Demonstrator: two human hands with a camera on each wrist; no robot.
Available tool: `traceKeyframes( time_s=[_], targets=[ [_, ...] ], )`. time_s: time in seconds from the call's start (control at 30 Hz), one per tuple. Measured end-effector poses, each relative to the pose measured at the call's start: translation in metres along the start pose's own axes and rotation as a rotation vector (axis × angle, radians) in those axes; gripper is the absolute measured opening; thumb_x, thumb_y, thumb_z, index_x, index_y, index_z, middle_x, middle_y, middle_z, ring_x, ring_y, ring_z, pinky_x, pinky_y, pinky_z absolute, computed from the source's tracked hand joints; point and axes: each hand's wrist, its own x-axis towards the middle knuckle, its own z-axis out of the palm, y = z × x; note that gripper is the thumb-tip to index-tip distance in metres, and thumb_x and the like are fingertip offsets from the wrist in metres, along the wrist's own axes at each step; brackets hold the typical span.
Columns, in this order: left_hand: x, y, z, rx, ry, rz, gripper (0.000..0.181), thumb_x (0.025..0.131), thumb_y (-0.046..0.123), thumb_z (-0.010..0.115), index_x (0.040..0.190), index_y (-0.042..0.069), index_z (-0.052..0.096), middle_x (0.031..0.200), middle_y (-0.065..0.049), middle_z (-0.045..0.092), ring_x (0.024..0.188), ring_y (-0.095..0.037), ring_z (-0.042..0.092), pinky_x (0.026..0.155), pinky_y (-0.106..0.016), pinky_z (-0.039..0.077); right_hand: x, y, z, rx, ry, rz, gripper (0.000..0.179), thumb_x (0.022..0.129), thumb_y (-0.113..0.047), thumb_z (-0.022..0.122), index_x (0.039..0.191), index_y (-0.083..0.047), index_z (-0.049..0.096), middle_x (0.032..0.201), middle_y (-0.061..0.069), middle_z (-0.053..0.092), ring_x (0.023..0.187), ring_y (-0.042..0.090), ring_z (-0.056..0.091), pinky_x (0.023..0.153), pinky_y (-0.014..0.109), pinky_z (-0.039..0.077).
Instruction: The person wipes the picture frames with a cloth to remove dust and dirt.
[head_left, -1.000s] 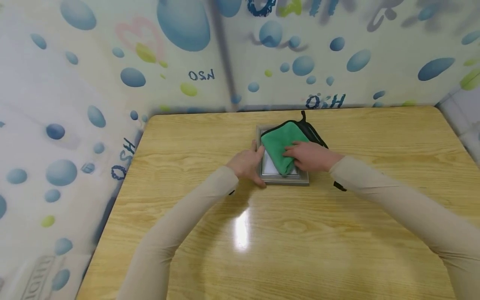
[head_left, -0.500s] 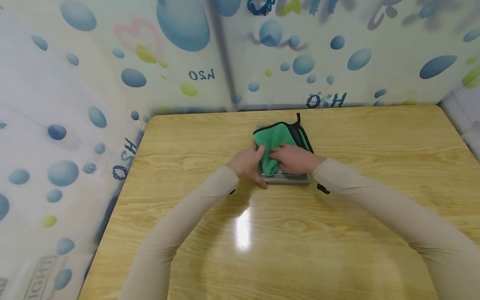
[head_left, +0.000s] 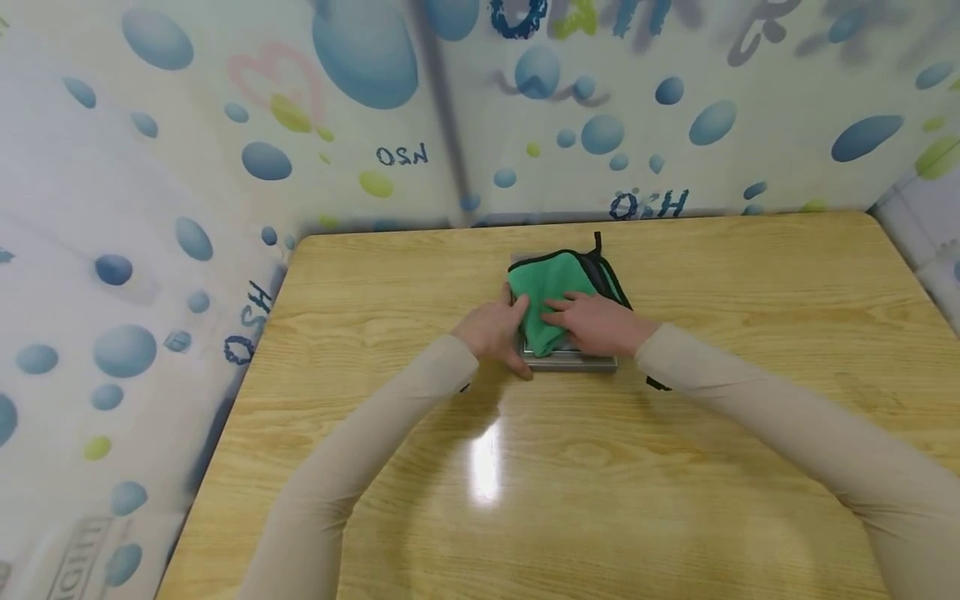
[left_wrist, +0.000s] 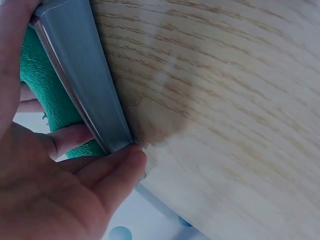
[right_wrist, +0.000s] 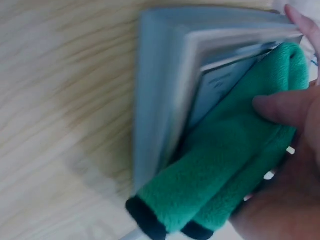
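A silver-grey picture frame (head_left: 573, 362) lies flat on the wooden table, mostly covered by a green cloth (head_left: 551, 287) with black edging and a black loop. My left hand (head_left: 491, 327) grips the frame's left side, its thumb and fingers spread along the edge; the left wrist view shows fingertips at one corner of the frame (left_wrist: 82, 65). Over the frame's face, my right hand (head_left: 600, 325) holds the folded cloth and presses it down. In the right wrist view the thumb rests on the cloth (right_wrist: 215, 150), beside a strip of glazed panel (right_wrist: 215, 85).
The wooden table (head_left: 637, 475) extends around the frame on all sides. Behind it and to the left stands a wall covering (head_left: 480, 108) printed with blue and green bubbles. A bright light reflection shows on the tabletop in front.
My right hand and the cloth have slid left across the frame, then shifted very slightly back right. The left hand stays at the frame's left side.
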Motion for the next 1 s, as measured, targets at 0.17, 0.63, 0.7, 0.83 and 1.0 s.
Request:
traceKeyframes(
  time_s=[0.17, 0.63, 0.7, 0.83, 1.0],
  targets=[
    [0.000, 0.001, -0.001, 0.001, -0.022, -0.006, 0.109, 0.060, 0.059, 0.085, 0.138, 0.004, 0.031, 0.150, -0.039, 0.005, 0.116, -0.038, 0.054, 0.091, -0.040, 0.049, -0.014, 0.012, 0.000, -0.015, 0.006, 0.022, 0.042, 0.094, -0.004, 0.058, 0.136, -0.002, 0.054, 0.143, 0.019, 0.046, 0.131, 0.045, 0.037, 0.102, 0.060, 0.033],
    [-0.001, -0.002, 0.000, 0.010, -0.009, -0.011, 0.114, 0.060, 0.060, 0.085, 0.142, 0.004, 0.029, 0.151, -0.037, 0.006, 0.121, -0.038, 0.051, 0.094, -0.041, 0.048, -0.031, 0.026, -0.009, 0.100, 0.007, -0.020, 0.039, 0.087, 0.008, 0.053, 0.124, 0.001, 0.064, 0.135, 0.022, 0.053, 0.129, 0.046, 0.039, 0.102, 0.058, 0.034],
    [-0.002, -0.002, 0.000, 0.022, -0.002, -0.006, 0.105, 0.059, 0.061, 0.084, 0.133, 0.005, 0.034, 0.150, -0.038, 0.009, 0.117, -0.037, 0.054, 0.089, -0.041, 0.050, -0.024, 0.024, -0.006, 0.155, 0.019, -0.055, 0.039, 0.088, 0.007, 0.052, 0.125, 0.002, 0.063, 0.135, 0.024, 0.052, 0.128, 0.048, 0.039, 0.102, 0.057, 0.035],
    [-0.002, -0.002, -0.001, 0.035, 0.015, 0.006, 0.098, 0.059, 0.061, 0.084, 0.124, 0.005, 0.036, 0.147, -0.041, 0.015, 0.111, -0.037, 0.058, 0.085, -0.040, 0.052, -0.009, 0.016, 0.002, 0.226, 0.031, -0.098, 0.040, 0.091, 0.005, 0.050, 0.130, 0.003, 0.058, 0.139, 0.024, 0.048, 0.130, 0.047, 0.038, 0.104, 0.056, 0.032],
    [0.000, 0.000, 0.000, 0.014, 0.031, 0.027, 0.097, 0.059, 0.060, 0.085, 0.124, 0.007, 0.037, 0.143, -0.043, 0.023, 0.108, -0.038, 0.059, 0.086, -0.040, 0.051, 0.002, 0.008, 0.006, 0.251, 0.038, -0.112, 0.039, 0.093, 0.002, 0.051, 0.132, 0.003, 0.057, 0.139, 0.025, 0.047, 0.130, 0.048, 0.036, 0.105, 0.056, 0.032]
  ],
)
